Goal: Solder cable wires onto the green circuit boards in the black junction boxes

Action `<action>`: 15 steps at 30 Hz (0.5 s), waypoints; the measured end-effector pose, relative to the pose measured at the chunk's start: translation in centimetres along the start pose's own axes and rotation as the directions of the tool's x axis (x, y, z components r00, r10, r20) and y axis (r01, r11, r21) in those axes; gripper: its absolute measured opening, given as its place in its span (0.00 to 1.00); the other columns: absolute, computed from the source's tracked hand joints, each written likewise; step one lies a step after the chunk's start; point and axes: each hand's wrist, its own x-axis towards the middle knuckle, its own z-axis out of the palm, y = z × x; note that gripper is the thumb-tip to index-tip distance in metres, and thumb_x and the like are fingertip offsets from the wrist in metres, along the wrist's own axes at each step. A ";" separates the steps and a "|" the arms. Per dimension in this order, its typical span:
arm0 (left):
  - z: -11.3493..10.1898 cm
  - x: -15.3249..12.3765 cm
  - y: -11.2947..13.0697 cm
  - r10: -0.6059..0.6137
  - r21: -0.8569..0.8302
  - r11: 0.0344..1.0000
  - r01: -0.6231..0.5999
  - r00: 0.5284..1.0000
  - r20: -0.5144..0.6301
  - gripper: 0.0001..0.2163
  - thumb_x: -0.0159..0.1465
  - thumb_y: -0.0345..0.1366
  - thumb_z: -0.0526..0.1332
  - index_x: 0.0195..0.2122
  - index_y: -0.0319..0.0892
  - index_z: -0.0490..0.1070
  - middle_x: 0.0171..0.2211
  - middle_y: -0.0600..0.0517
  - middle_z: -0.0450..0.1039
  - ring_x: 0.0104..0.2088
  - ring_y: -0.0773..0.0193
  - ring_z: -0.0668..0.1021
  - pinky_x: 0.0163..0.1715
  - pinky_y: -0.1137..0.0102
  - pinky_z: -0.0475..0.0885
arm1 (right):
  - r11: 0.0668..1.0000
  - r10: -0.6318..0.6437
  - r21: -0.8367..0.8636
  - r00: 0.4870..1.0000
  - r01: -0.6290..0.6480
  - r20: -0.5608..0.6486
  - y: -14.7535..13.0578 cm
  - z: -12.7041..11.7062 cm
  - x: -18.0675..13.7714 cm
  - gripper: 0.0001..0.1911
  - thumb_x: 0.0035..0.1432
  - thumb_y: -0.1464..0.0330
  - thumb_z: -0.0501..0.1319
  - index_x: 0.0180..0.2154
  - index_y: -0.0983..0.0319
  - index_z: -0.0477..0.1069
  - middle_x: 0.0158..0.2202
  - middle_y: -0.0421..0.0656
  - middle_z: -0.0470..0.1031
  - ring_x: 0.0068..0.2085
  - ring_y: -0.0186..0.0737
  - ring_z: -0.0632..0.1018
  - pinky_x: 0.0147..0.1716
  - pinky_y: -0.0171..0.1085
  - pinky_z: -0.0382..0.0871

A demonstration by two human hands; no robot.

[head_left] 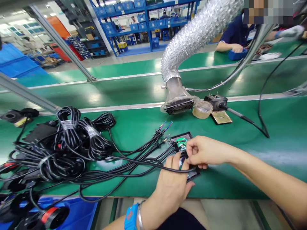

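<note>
My left hand (170,183) is curled over a small black plastic housing (194,174) near the front of the green bench, thumb below it. A black cable (153,166) runs in from the left and crosses over my left fingers. My right hand (207,150) pinches at the housing's upper edge, and what lies between its fingertips is hidden. Just behind both hands lies another black housing (188,135) with a green circuit board (181,143) in it. Several black cables lead there, some ending in bare coloured wires (165,126).
Coiled black cables (69,127) crowd the bench's left side, above a blue bin (81,210). Behind my hands are a fume duct nozzle (178,105), a tape roll (202,109) and a soldering iron (240,116) in its stand. Across the bench a person (236,35) works.
</note>
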 end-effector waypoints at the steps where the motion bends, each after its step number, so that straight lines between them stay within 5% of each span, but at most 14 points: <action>1: -0.5 -0.6 -0.8 0.006 -0.025 1.000 -0.006 1.000 0.019 0.33 0.52 0.41 0.71 0.56 0.34 0.63 0.55 0.36 0.64 0.51 0.44 0.71 0.47 0.52 0.73 | 1.000 -0.005 -0.029 1.000 0.005 -0.020 -0.2 0.3 0.0 0.09 0.45 0.69 0.61 0.30 0.61 0.61 0.21 0.36 0.71 0.21 0.35 0.73 0.21 0.31 0.64; 5: -2.1 -3.0 -3.2 0.017 -0.101 0.995 -0.018 1.000 -0.012 0.27 0.58 0.33 0.61 0.58 0.29 0.59 0.57 0.36 0.63 0.56 0.47 0.67 0.54 0.54 0.69 | 0.947 -0.050 -0.321 0.980 -0.015 -0.192 -0.4 1.8 -0.1 0.10 0.44 0.75 0.59 0.32 0.61 0.62 0.25 0.39 0.74 0.30 0.39 0.74 0.28 0.33 0.61; 10: -2.3 -3.7 -4.9 0.035 -0.116 0.993 -0.034 0.999 0.009 0.26 0.60 0.32 0.57 0.60 0.33 0.60 0.61 0.44 0.62 0.60 0.51 0.64 0.59 0.56 0.62 | 0.850 -0.137 -0.527 0.969 0.008 -0.207 0.6 3.7 -0.5 0.06 0.51 0.75 0.56 0.24 0.61 0.64 0.20 0.37 0.69 0.22 0.33 0.68 0.24 0.33 0.57; 12: -2.4 -3.5 -5.4 0.063 -0.102 0.993 -0.063 0.998 -0.003 0.26 0.60 0.32 0.55 0.60 0.33 0.61 0.62 0.44 0.62 0.60 0.52 0.64 0.59 0.57 0.60 | 0.842 -0.363 -0.499 0.899 0.205 -0.243 1.4 4.7 -0.6 0.06 0.55 0.75 0.55 0.28 0.61 0.67 0.23 0.37 0.70 0.23 0.32 0.68 0.24 0.32 0.60; 15: -2.7 -3.3 -6.2 0.125 -0.094 0.988 -0.126 0.992 -0.021 0.25 0.61 0.32 0.54 0.60 0.33 0.61 0.61 0.44 0.63 0.60 0.53 0.65 0.59 0.59 0.59 | 0.722 -0.662 -0.482 0.697 0.496 -0.275 2.6 6.1 -0.2 0.08 0.62 0.76 0.52 0.35 0.62 0.68 0.30 0.41 0.71 0.29 0.31 0.72 0.29 0.30 0.66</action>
